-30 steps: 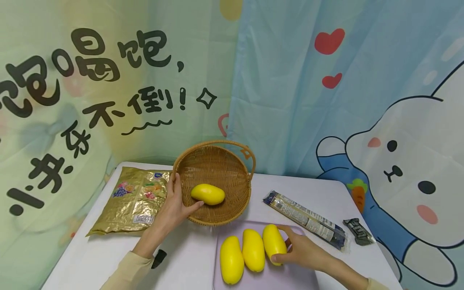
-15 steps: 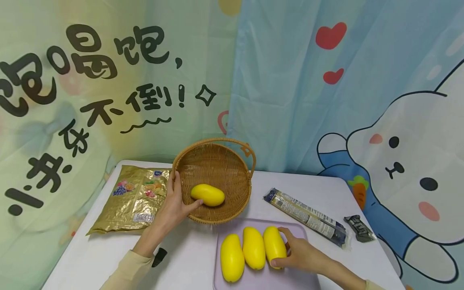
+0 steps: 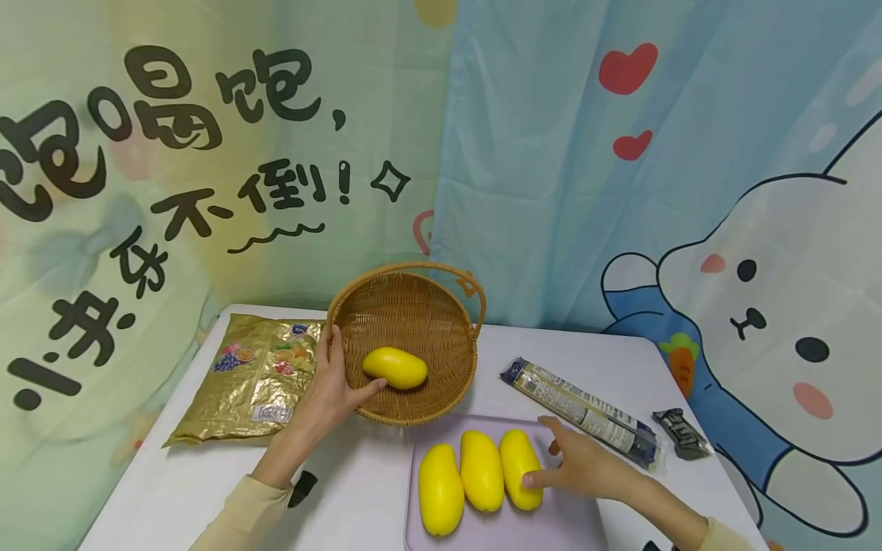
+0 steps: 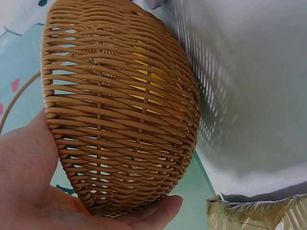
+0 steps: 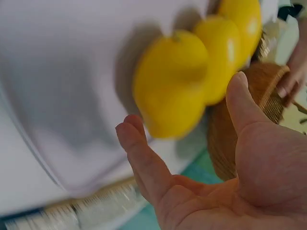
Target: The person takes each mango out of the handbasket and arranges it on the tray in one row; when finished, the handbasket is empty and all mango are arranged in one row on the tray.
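My left hand (image 3: 334, 390) grips the left rim of a round wicker basket (image 3: 441, 321), thumb inside and fingers outside, and the basket is tilted toward me. Inside it lies one yellow mango (image 3: 396, 368). Through the weave, a little yellow shows in the left wrist view, where the hand (image 4: 29, 177) supports the basket's side. Three more mangoes lie side by side on a pale purple tray (image 3: 568, 528). Next to the rightmost mango (image 3: 521, 468) is my right hand (image 3: 586, 463), thumb and fingers spread apart and holding nothing. The right wrist view shows that hand (image 5: 201, 191) just off the nearest mango (image 5: 170, 86).
A gold foil bag (image 3: 255, 383) lies left of the basket. On the right, a long narrow packet (image 3: 582, 409) lies slanted beyond the tray, with a small dark wrapped packet (image 3: 682, 434) beside it. A printed curtain (image 3: 524, 168) hangs behind the white table (image 3: 344, 490).
The right hand has let go of the rightmost mango and drawn slightly right, its fingers spreading. That mango has shifted slightly toward me. The left hand still holds the basket.
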### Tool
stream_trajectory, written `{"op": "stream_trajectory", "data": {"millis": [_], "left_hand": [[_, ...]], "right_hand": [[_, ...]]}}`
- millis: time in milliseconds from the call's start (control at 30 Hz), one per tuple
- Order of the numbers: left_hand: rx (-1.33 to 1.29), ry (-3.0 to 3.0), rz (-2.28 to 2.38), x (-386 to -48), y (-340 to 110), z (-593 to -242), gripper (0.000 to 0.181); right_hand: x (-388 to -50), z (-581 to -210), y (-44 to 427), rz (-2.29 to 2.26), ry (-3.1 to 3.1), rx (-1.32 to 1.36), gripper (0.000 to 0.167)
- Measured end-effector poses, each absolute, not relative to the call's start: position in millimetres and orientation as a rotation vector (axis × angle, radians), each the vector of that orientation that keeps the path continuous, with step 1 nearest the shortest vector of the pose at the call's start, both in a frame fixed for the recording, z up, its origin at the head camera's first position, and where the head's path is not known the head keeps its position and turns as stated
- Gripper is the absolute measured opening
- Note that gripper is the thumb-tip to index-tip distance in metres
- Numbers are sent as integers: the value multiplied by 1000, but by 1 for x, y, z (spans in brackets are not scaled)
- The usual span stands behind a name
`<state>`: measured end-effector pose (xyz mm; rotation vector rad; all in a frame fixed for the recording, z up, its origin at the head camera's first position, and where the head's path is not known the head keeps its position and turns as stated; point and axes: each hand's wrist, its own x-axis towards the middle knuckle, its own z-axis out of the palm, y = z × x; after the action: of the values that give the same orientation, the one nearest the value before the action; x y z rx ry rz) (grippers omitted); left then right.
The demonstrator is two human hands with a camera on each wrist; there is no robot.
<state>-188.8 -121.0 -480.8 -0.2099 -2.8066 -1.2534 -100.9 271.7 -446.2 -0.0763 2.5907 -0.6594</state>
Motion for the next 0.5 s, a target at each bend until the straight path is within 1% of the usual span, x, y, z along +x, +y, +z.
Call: {"op": "stream_trajectory", "data": {"millis": [167, 233, 500], "left_hand": [[-207, -2808, -1259, -189, -121, -481, 122], [-204, -2809, -1255, -189, -121, -481, 122], [-198, -2812, -1247, -191, -120, -481, 122]], "right_hand": [[-116, -412, 273, -677, 2637, -100, 109], [-123, -399, 272, -674, 2669, -143, 106], [-157, -355, 260, -585, 2789, -488, 92]]}}
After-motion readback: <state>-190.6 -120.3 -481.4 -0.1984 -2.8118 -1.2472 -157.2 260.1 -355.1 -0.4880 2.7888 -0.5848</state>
